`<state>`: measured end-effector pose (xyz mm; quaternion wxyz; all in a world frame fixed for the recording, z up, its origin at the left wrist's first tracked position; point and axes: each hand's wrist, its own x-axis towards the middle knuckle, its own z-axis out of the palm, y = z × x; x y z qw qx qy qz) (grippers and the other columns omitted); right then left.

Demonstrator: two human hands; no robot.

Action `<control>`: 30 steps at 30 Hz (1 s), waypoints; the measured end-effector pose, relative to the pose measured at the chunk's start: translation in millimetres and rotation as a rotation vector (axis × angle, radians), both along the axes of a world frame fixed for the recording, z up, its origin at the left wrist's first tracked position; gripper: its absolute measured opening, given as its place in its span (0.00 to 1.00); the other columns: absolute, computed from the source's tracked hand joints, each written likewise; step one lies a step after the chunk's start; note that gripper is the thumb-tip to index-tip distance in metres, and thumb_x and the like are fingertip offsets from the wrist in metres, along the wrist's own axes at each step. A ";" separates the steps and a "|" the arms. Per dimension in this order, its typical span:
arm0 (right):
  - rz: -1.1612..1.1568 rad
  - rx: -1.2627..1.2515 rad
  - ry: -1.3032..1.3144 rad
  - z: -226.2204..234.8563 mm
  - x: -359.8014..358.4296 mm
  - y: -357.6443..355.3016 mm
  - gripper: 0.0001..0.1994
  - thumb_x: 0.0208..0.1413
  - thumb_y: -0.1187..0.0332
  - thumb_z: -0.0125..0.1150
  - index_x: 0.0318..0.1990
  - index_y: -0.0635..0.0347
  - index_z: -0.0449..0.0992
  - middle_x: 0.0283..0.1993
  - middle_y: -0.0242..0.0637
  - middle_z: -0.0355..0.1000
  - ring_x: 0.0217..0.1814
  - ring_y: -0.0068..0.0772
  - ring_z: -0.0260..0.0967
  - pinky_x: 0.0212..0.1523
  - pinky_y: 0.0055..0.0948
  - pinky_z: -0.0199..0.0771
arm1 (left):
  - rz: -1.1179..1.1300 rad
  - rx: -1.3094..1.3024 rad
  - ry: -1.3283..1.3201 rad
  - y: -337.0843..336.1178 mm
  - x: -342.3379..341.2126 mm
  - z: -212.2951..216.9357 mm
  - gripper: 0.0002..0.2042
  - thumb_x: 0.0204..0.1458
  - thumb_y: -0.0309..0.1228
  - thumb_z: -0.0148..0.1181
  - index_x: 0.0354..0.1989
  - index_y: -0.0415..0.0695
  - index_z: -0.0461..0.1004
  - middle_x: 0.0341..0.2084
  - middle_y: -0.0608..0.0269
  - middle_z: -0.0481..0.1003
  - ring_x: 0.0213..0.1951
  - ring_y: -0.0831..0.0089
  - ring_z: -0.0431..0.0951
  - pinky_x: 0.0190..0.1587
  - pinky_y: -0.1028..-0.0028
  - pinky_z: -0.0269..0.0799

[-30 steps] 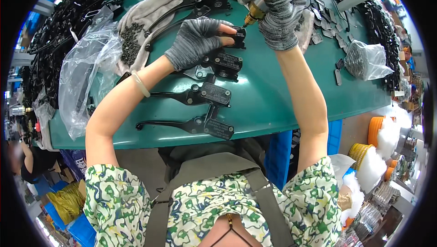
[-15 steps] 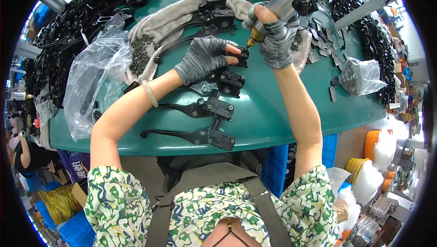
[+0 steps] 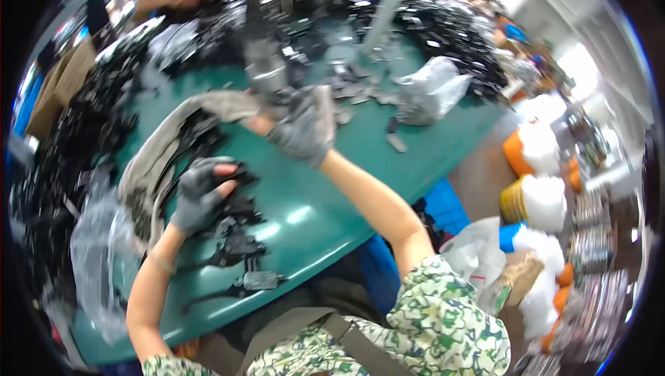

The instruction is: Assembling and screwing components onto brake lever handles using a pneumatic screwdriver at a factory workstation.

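The black part (image 3: 244,174) is noted over the tabletop (image 3: 374,154), just right of the part-curled left hand (image 3: 199,194), the nearer one; grip and long axis are obscured by blur. A silver tool (image 3: 267,68) is held in the closed right hand (image 3: 303,127), farther forward.

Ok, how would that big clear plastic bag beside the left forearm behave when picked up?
The clear plastic bag looks floppy, judging by its crumpled folds. Its see-through film suggests it's light for its size. Those glossy highlights hint it may feel slippery.

Cardboard box (image 3: 61,92) upper left; yellow basket (image 3: 513,200), white bundle (image 3: 544,203) right.
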<state>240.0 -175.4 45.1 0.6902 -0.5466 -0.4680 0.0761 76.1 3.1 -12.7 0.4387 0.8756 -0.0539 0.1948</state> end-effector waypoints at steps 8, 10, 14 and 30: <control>0.005 -0.297 -0.018 -12.0 32.0 -23.5 0.28 0.47 0.55 0.69 0.50 0.66 0.71 0.42 0.37 0.75 0.43 0.26 0.69 0.48 0.29 0.69 | -0.017 -0.006 -0.217 -46.3 71.2 70.0 0.32 0.41 0.26 0.70 0.57 0.40 0.64 0.49 0.59 0.70 0.50 0.69 0.71 0.54 0.69 0.67; 0.025 -0.364 -0.017 -5.7 32.7 -30.9 0.27 0.50 0.56 0.68 0.51 0.65 0.70 0.42 0.36 0.75 0.44 0.27 0.70 0.50 0.30 0.68 | 0.005 -0.066 -0.180 -49.6 95.8 57.2 0.32 0.41 0.29 0.72 0.56 0.40 0.65 0.45 0.58 0.72 0.47 0.69 0.72 0.52 0.71 0.68; -0.048 -0.508 -0.324 10.7 46.5 -72.9 0.26 0.53 0.53 0.64 0.51 0.64 0.71 0.37 0.39 0.75 0.40 0.36 0.72 0.48 0.33 0.70 | 0.019 -0.037 0.072 -63.0 109.1 71.6 0.31 0.39 0.30 0.74 0.53 0.40 0.67 0.40 0.60 0.75 0.43 0.71 0.74 0.49 0.72 0.69; -0.717 -1.024 -1.134 92.1 6.8 -102.4 0.25 0.57 0.43 0.50 0.36 0.59 0.76 0.28 0.42 0.73 0.32 0.42 0.74 0.29 0.41 0.73 | 0.227 0.115 -0.078 -112.6 118.0 84.1 0.17 0.42 0.27 0.68 0.41 0.40 0.71 0.33 0.64 0.76 0.30 0.75 0.75 0.35 0.74 0.73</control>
